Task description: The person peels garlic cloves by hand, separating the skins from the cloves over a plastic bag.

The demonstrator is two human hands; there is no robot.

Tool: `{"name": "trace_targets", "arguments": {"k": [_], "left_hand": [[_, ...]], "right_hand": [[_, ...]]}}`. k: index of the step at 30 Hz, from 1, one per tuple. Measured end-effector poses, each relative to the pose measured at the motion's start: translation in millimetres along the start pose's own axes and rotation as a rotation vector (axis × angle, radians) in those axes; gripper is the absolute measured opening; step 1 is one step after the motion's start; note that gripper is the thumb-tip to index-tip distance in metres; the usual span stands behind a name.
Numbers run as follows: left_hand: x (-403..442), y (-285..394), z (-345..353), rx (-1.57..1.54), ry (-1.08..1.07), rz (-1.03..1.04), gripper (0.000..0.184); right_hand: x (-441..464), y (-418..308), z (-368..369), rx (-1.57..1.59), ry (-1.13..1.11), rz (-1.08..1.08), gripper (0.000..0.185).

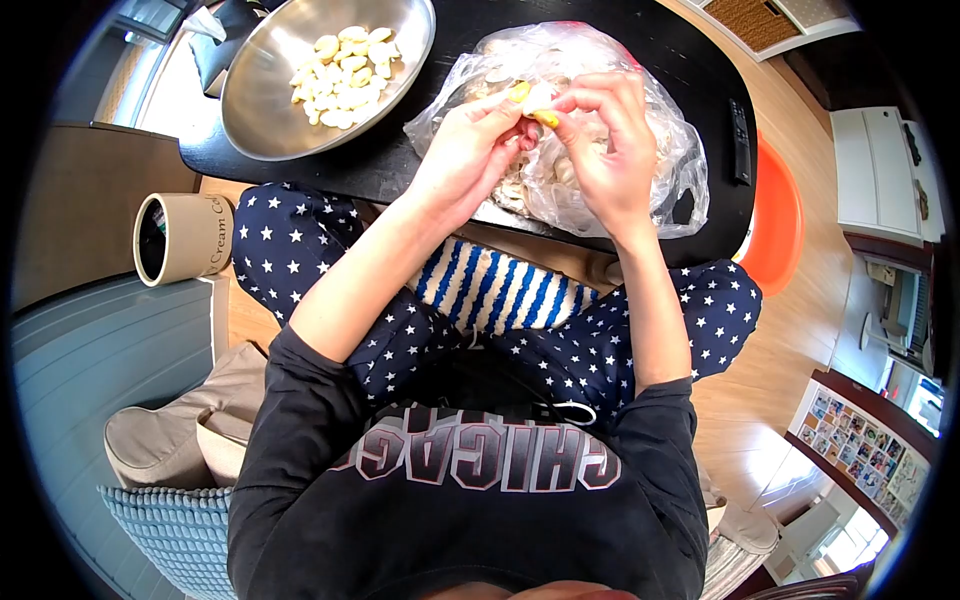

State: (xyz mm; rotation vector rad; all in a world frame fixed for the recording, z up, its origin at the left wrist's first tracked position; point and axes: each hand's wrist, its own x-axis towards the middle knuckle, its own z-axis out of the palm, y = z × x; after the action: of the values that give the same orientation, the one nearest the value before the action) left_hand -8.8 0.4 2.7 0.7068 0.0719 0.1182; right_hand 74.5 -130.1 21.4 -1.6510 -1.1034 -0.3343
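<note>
My left hand (468,150) and my right hand (612,135) meet above a clear plastic bag (672,190). Pinched between their fingertips is a small whitish garlic clove (538,99), partly hidden by the fingers. Bright yellow pieces show at both thumb tips and look like finger covers. Whitish garlic bulbs and papery skins (512,185) lie in the open bag under my hands. To the left, a wide steel bowl (258,105) holds a heap of pale peeled garlic cloves (345,80).
Bag and bowl stand on a black low table (727,215). A remote control (740,142) lies near its right edge, beside an orange round object (778,215). A beige cylindrical bin (205,235) is at the left. A blue-and-white striped cloth (500,290) lies between my legs.
</note>
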Motion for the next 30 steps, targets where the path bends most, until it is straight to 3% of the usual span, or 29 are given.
{"name": "trace_targets", "arguments": {"k": [3, 6, 16, 18, 22, 24, 30], "left_hand": [[-1, 4, 11, 0.019, 0.14, 0.011, 0.02], [-2, 6, 15, 0.021, 0.174, -0.007, 0.021], [-2, 1, 6, 0.075, 0.055, -0.02, 0.02], [-1, -1, 8, 0.091, 0.151, -0.006, 0.02], [0, -2, 3, 0.016, 0.077, 0.008, 0.021], [1, 1, 7, 0.016, 0.174, 0.036, 0.022], [0, 2, 7, -0.111, 0.208, -0.03, 0.026]], "right_hand": [[1, -8, 1, -0.083, 0.003, -0.126, 0.019], [2, -13, 3, -0.045, 0.085, -0.009, 0.021], [-2, 3, 6, 0.138, 0.047, 0.073, 0.014], [-3, 1, 7, 0.038, 0.05, 0.035, 0.013], [-2, -5, 9, -0.105, 0.055, -0.137, 0.015], [-2, -11, 10, -0.122, 0.019, -0.201, 0.018], [-1, -12, 10, -0.094, -0.028, -0.192, 0.018]]}}
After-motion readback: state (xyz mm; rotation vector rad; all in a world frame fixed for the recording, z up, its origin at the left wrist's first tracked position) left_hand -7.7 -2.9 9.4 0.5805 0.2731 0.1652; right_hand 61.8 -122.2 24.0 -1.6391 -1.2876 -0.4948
